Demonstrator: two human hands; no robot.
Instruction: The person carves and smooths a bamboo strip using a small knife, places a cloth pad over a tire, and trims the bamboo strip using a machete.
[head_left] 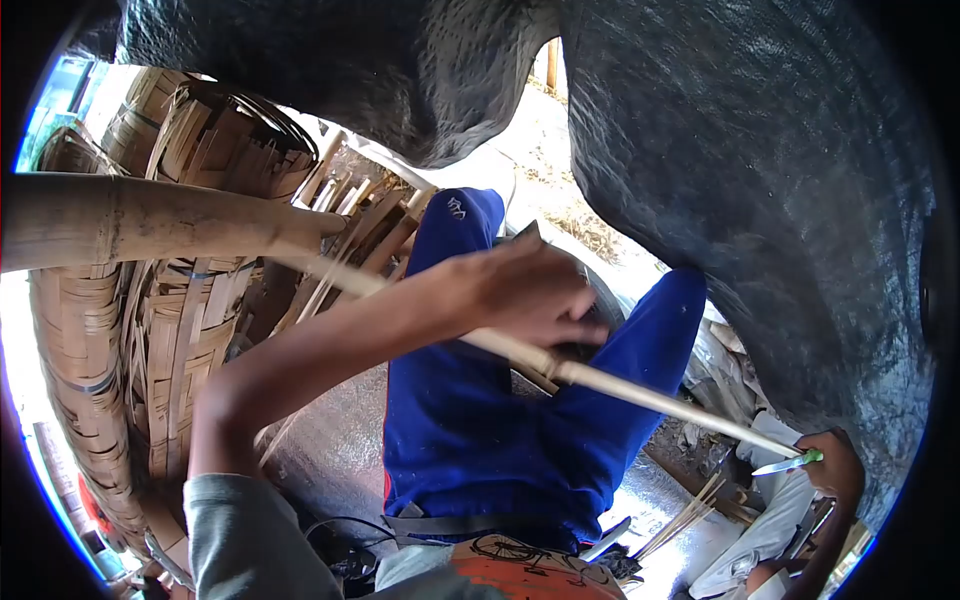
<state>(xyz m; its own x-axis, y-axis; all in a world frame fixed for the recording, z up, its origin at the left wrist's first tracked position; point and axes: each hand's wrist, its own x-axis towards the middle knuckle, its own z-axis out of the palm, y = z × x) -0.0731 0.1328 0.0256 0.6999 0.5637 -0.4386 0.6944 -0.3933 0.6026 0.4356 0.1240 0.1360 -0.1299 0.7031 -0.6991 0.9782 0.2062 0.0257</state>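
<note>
Left hand: Above the lap, the left hand [540, 297] is hanging blurred over a bamboo stick [640, 394], its fingers half curled; whether they are gripping the stick cannot be told.
Right hand: Well apart at the right, the right hand [834, 468] is clasping a knife [782, 466] by its green handle.
Bamboo stick: It is slanting over the seated person's blue trousers [455, 400], running from near a thick bamboo pole [150, 218] to the right hand; whether that hand is also holding the end cannot be made out.
Blade: It is pointing left, just beside the stick's far end.
Basketwork: Woven bamboo pieces [190, 335] are standing below and behind the thick pole.
Black sheet: A creased black sheet [740, 190] is hanging across the top and right.
Strips: Thin pale strips [685, 520] are lying at lower right, near the person's hip.
</note>
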